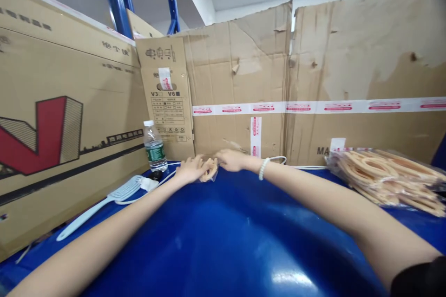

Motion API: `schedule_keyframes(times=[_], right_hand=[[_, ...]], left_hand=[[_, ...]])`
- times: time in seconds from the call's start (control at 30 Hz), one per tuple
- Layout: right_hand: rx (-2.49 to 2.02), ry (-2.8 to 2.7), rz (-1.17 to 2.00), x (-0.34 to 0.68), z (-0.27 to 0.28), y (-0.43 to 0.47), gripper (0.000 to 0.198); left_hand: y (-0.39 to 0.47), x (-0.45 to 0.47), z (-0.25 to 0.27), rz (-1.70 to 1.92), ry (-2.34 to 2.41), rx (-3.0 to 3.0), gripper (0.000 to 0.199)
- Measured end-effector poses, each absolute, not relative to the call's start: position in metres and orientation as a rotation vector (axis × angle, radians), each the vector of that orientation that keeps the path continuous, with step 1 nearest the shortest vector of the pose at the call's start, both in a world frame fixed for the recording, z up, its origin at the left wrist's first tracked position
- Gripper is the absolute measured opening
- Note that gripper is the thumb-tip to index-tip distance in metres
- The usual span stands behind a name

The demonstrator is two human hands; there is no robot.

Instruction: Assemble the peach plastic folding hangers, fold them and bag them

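Beige piece (210, 174) between both outstretched hands (190, 170) (232, 160)

Blue tabletop (223, 236): plastic-wrapped beige item (209, 174); left hand (188, 170) and right hand (232, 160) touch it. Right-wrist beaded bracelet (264, 169). Left side: pale-blue vented hairbrush (126, 189), green-labelled water bottle (155, 152). Right side: clear-bagged beige looped pieces (383, 174), stacked. Behind: taped cardboard panels (240, 79).

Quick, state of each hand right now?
Left hand: fingers on a beige, curved, plastic-wrapped piece; firm hold cannot be told.
Right hand: fingers beside that piece; hold cannot be told.
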State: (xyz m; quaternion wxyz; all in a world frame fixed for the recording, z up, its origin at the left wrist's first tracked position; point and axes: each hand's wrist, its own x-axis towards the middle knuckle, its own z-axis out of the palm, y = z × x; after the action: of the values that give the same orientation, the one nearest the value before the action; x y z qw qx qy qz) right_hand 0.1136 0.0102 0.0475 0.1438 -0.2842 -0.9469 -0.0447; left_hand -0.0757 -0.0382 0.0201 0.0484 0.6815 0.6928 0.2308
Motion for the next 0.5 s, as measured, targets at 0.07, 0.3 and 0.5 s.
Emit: schedule_keyframes(times=[0.07,0.3,0.5], right_hand=[[-0.781,-2.761,-0.091,0.097,0.030,0.015,0.030],[-0.722,-2.730,0.042,0.129,0.001,0.016,0.045],[-0.828,-2.544,0.203,0.213,-0.019,-0.022,0.072]], left_hand=[[-0.032,-0.073,0.013,0.593,2.155,2.058,0.062],[-0.039,-0.059,-0.003,0.389,2.121,2.188,0.071],[-0.083,-0.034,-0.004,0.315,1.800,2.428,0.072]])
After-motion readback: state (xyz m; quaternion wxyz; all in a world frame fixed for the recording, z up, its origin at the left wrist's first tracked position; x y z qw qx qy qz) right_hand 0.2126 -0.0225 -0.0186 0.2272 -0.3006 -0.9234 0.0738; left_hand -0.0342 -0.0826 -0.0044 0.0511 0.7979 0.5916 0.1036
